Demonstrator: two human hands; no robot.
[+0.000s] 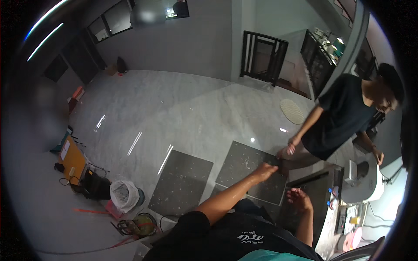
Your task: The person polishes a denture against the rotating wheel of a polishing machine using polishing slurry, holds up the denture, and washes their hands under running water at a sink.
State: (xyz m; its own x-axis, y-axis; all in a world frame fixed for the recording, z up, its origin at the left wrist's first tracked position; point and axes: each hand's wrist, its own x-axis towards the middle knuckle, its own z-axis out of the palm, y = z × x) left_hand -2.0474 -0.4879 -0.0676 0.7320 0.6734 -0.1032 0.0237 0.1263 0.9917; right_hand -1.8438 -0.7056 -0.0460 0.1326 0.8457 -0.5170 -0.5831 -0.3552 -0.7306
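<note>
My left hand (264, 172) reaches out over a dark grey floor mat (248, 167), its fingers drawn together; whether anything small sits in them I cannot make out. Nearer my body on the right, my right hand (300, 200) is raised beside the dark-topped worktable (311, 204). Its fingers are curled but apart, with nothing visible in them. On the worktable's right side stands a white machine (363, 182). Small red-and-blue items (333, 199) lie at the table's edge, close to my right hand.
A co-worker (344, 115) in dark clothes stands at the right, one hand near the machine. A second grey mat (180, 182) lies left. A lined bin (125, 195), a round fan-like item (143, 224) and an orange board (72, 161) line the left. A black gate (263, 56) stands at the back.
</note>
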